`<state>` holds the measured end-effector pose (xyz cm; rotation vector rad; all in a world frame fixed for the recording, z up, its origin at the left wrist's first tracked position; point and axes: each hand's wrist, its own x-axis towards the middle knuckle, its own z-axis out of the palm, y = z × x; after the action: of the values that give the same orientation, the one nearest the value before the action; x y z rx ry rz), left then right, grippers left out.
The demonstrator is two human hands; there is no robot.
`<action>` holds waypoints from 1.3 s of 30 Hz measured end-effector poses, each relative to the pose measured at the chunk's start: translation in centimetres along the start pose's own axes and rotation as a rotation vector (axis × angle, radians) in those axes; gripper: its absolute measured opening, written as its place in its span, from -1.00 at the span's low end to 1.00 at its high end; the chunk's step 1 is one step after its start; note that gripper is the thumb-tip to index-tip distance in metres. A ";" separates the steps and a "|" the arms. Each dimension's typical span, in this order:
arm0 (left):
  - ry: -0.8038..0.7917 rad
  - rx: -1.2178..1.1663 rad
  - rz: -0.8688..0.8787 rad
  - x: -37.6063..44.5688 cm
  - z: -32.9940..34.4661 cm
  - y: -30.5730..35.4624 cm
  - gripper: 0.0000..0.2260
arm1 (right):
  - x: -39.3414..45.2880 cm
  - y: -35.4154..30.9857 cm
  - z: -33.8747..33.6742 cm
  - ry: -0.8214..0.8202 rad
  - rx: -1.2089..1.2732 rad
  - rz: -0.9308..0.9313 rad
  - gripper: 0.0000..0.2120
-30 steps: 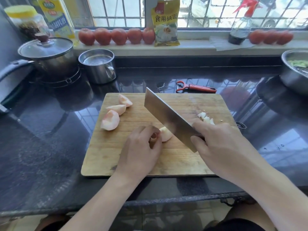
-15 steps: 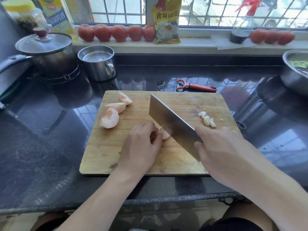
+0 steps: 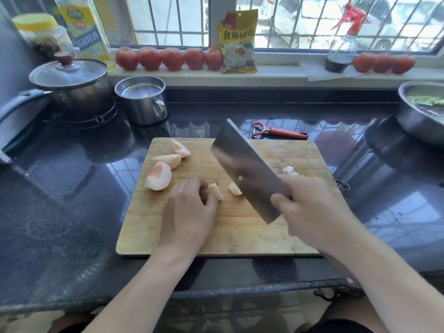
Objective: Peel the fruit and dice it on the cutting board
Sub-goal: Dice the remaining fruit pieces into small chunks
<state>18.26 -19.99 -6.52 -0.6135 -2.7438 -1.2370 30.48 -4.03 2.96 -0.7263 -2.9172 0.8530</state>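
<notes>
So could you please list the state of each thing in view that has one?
Cleaver: raised, gripped by right hand.
Left hand: holding a fruit piece.
Three wedges: uncut.
Dice: cut, by board right edge.
Pot: lidded.
Cup: uncovered.
Peeler: idle.

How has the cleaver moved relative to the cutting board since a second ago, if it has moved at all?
Yes. The cleaver has lifted off the fruit piece and shifted right across the cutting board, leaving a cut chunk lying free beside the left hand.
</notes>
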 end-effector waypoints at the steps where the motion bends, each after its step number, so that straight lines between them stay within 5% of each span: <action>1: 0.004 0.023 -0.009 0.3 -0.4 -0.1 -0.91 | -0.1 0.4 -0.7 0.034 0.047 0.009 -0.66; 8: 0.124 0.165 0.326 2.3 -1.5 1.5 -0.92 | 0.3 4.2 -3.1 0.183 0.188 0.142 -0.90; 13: -0.050 0.379 0.386 5.9 -1.0 3.2 -0.53 | -0.2 5.0 -3.1 0.218 0.209 0.147 -0.85; 16: -0.236 0.332 0.419 6.2 -1.0 3.6 -0.81 | -0.6 5.3 -3.0 0.215 0.205 0.148 -0.88; 17: -0.317 0.290 0.420 5.7 -1.0 3.8 -0.93 | -0.7 5.4 -3.0 0.214 0.211 0.151 -0.88; 19: -0.412 0.268 0.388 4.0 -0.6 4.3 -0.85 | -0.7 5.5 -2.8 0.211 0.222 0.156 -0.86; 25: -0.276 0.229 0.310 2.7 1.6 4.3 -0.91 | -0.8 5.2 -2.1 0.186 0.231 0.152 -0.83; 32: -0.414 0.105 0.071 4.0 2.4 4.8 -0.84 | -1.1 5.6 -2.4 0.210 0.256 0.182 -0.86; 39: -0.381 0.025 0.164 3.8 2.8 4.7 -0.91 | -1.1 6.1 -2.5 0.199 0.241 0.208 -0.88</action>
<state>16.86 -13.90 -4.28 -1.1533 -2.9174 -1.1483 34.47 1.28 2.03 -1.0371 -2.5407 1.0583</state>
